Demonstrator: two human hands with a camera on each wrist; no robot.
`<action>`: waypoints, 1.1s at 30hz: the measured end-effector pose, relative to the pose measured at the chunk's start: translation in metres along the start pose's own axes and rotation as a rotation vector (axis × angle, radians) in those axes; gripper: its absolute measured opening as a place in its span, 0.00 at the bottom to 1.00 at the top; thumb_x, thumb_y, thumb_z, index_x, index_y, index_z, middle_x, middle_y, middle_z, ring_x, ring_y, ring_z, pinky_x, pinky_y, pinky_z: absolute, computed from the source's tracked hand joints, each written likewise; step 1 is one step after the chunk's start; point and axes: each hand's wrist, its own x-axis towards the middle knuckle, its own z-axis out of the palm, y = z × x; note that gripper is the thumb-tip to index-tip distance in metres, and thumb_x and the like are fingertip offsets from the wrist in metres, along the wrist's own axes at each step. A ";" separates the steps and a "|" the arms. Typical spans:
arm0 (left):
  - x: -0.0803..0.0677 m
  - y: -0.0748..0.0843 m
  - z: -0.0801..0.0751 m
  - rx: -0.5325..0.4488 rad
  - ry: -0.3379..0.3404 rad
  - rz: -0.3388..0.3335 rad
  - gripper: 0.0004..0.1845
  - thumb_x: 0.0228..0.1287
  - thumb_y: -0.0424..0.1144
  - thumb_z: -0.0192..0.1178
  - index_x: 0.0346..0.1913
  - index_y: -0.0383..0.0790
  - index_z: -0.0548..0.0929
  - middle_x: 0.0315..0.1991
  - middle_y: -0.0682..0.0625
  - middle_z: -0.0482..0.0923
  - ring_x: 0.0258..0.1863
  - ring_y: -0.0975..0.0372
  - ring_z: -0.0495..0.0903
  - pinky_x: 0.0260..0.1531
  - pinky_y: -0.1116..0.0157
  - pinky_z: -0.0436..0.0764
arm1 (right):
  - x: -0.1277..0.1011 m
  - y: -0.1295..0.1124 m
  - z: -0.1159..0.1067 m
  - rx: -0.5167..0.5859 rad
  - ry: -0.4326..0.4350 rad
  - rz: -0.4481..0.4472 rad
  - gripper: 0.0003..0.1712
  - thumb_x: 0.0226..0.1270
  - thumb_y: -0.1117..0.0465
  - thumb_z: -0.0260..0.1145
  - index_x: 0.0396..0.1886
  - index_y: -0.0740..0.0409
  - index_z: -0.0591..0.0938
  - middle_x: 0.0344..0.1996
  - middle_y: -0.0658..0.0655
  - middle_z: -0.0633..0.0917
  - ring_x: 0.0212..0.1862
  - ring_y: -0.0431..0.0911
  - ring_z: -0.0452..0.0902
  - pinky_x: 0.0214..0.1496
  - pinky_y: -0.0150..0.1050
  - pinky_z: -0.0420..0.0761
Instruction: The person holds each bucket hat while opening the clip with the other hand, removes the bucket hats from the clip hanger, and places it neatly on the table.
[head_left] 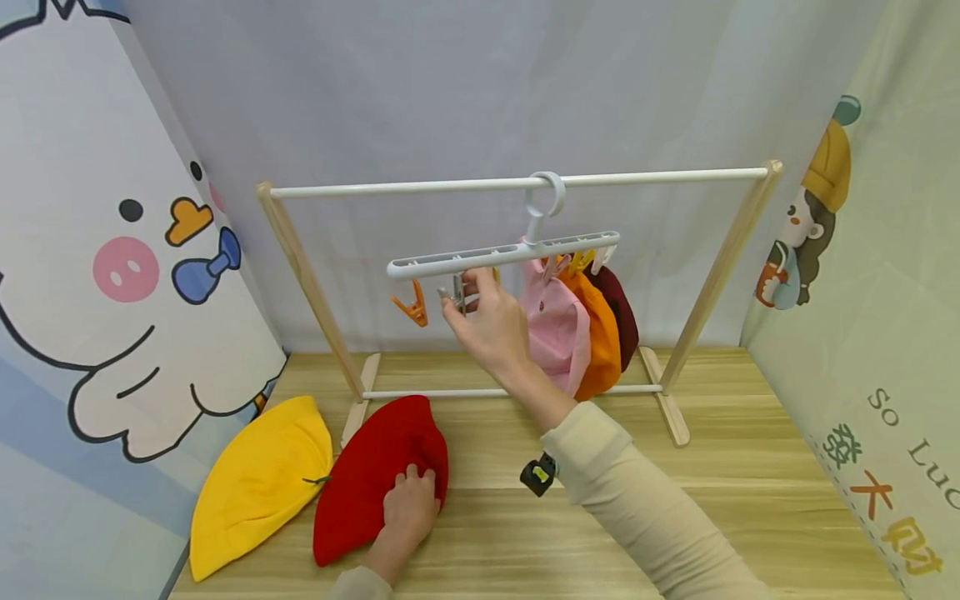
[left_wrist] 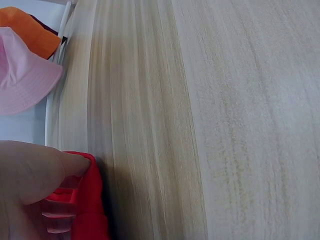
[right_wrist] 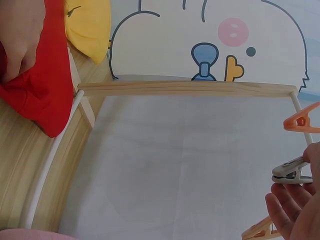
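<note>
My left hand [head_left: 411,504] pinches the edge of a red bucket hat [head_left: 367,483] lying folded on the wooden table, its thumb on one side of the cloth in the left wrist view. Raised under the left half of a grey clip hanger [head_left: 457,262], my right hand [head_left: 491,321] pinches a grey clothespin [right_wrist: 290,171] between thumb and fingers. An orange clothespin [head_left: 412,305] dangles left of that hand. Right of it, a pink hat [head_left: 555,325], an orange hat [head_left: 603,342] and a dark red hat [head_left: 621,308] hang from clips on the same hanger.
The hanger hooks over the white bar [head_left: 405,188] of a rack with wooden legs [head_left: 720,275]. Left of the red hat lies a yellow bucket hat [head_left: 262,483]. Another light orange clothespin [right_wrist: 261,229] hangs near the right hand. Printed curtains surround the table.
</note>
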 end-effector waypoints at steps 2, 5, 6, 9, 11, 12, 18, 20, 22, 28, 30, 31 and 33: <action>0.000 0.000 0.000 -0.003 -0.005 -0.002 0.15 0.48 0.41 0.68 0.38 0.37 0.79 0.35 0.41 0.72 0.32 0.49 0.74 0.23 0.54 0.77 | 0.000 0.000 0.000 -0.001 0.003 -0.005 0.16 0.55 0.56 0.66 0.41 0.57 0.74 0.32 0.53 0.85 0.29 0.42 0.83 0.30 0.37 0.79; 0.000 0.000 -0.001 -0.009 -0.012 -0.003 0.15 0.48 0.40 0.68 0.38 0.37 0.79 0.35 0.41 0.72 0.32 0.49 0.74 0.23 0.54 0.77 | 0.000 0.000 0.000 -0.003 0.006 -0.011 0.16 0.55 0.56 0.67 0.40 0.57 0.74 0.32 0.53 0.85 0.29 0.42 0.83 0.30 0.37 0.79; 0.000 0.000 -0.002 -0.010 -0.014 -0.003 0.15 0.48 0.40 0.68 0.38 0.37 0.79 0.35 0.41 0.72 0.32 0.49 0.74 0.23 0.54 0.77 | 0.000 -0.001 0.000 -0.005 0.007 -0.012 0.16 0.55 0.56 0.67 0.40 0.57 0.74 0.32 0.53 0.85 0.29 0.42 0.83 0.29 0.37 0.79; -0.001 0.000 -0.004 -0.015 -0.019 -0.001 0.15 0.48 0.41 0.68 0.37 0.37 0.79 0.35 0.41 0.72 0.32 0.49 0.74 0.24 0.54 0.78 | 0.000 -0.001 0.000 -0.010 0.009 -0.013 0.16 0.55 0.56 0.67 0.40 0.57 0.74 0.32 0.53 0.85 0.29 0.42 0.83 0.29 0.37 0.79; -0.001 0.000 -0.004 -0.017 -0.019 0.004 0.15 0.48 0.40 0.68 0.37 0.37 0.79 0.35 0.41 0.73 0.32 0.49 0.74 0.25 0.53 0.78 | 0.000 0.000 0.000 -0.014 0.009 -0.015 0.16 0.55 0.56 0.67 0.40 0.57 0.74 0.32 0.53 0.85 0.29 0.42 0.83 0.30 0.37 0.79; -0.001 0.000 -0.004 -0.017 -0.016 0.007 0.14 0.48 0.40 0.68 0.37 0.37 0.79 0.35 0.41 0.73 0.32 0.49 0.75 0.25 0.53 0.78 | 0.000 -0.001 0.000 -0.015 0.010 -0.016 0.17 0.56 0.56 0.67 0.41 0.57 0.74 0.32 0.53 0.85 0.29 0.42 0.83 0.30 0.37 0.79; -0.002 -0.001 -0.005 -0.033 0.003 0.024 0.13 0.48 0.39 0.67 0.36 0.37 0.80 0.33 0.41 0.74 0.31 0.49 0.76 0.25 0.53 0.77 | 0.000 -0.001 0.000 -0.019 0.011 -0.018 0.17 0.56 0.56 0.67 0.40 0.58 0.74 0.32 0.54 0.85 0.30 0.45 0.83 0.30 0.39 0.79; -0.003 -0.001 -0.007 -0.037 0.007 0.032 0.12 0.48 0.40 0.67 0.35 0.38 0.80 0.33 0.42 0.74 0.30 0.49 0.76 0.25 0.52 0.77 | 0.000 -0.001 0.001 -0.022 0.012 -0.019 0.17 0.56 0.56 0.67 0.40 0.58 0.74 0.32 0.55 0.85 0.30 0.45 0.83 0.30 0.39 0.78; -0.003 -0.001 -0.008 -0.044 0.011 0.040 0.12 0.48 0.40 0.67 0.35 0.38 0.80 0.32 0.42 0.75 0.30 0.49 0.76 0.25 0.52 0.77 | 0.000 -0.001 0.001 -0.023 0.015 -0.023 0.17 0.56 0.56 0.67 0.40 0.58 0.74 0.32 0.55 0.85 0.30 0.45 0.83 0.30 0.39 0.78; -0.001 0.000 -0.015 -0.059 0.005 0.081 0.11 0.49 0.41 0.67 0.35 0.40 0.80 0.31 0.43 0.76 0.28 0.49 0.77 0.23 0.53 0.77 | 0.000 -0.002 0.002 -0.032 0.022 -0.033 0.16 0.56 0.56 0.67 0.40 0.58 0.74 0.31 0.55 0.85 0.29 0.45 0.83 0.30 0.39 0.79; 0.000 0.000 -0.018 -0.064 0.014 0.099 0.10 0.50 0.41 0.67 0.34 0.40 0.80 0.30 0.44 0.75 0.28 0.50 0.78 0.22 0.53 0.77 | 0.000 -0.002 0.002 -0.033 0.022 -0.034 0.16 0.56 0.56 0.67 0.40 0.58 0.74 0.31 0.55 0.85 0.29 0.44 0.83 0.30 0.39 0.79; 0.000 0.000 -0.019 -0.066 0.026 0.110 0.10 0.50 0.41 0.66 0.34 0.40 0.81 0.30 0.44 0.75 0.27 0.50 0.78 0.21 0.54 0.77 | 0.001 -0.002 0.002 -0.033 0.021 -0.035 0.16 0.56 0.56 0.67 0.40 0.58 0.74 0.31 0.54 0.84 0.29 0.44 0.82 0.30 0.39 0.79; 0.001 -0.001 -0.022 -0.073 0.061 0.129 0.09 0.50 0.40 0.67 0.33 0.41 0.81 0.29 0.45 0.75 0.26 0.51 0.78 0.20 0.55 0.77 | 0.001 -0.002 0.002 -0.032 0.020 -0.038 0.16 0.56 0.56 0.67 0.40 0.58 0.74 0.31 0.54 0.84 0.29 0.44 0.82 0.30 0.38 0.79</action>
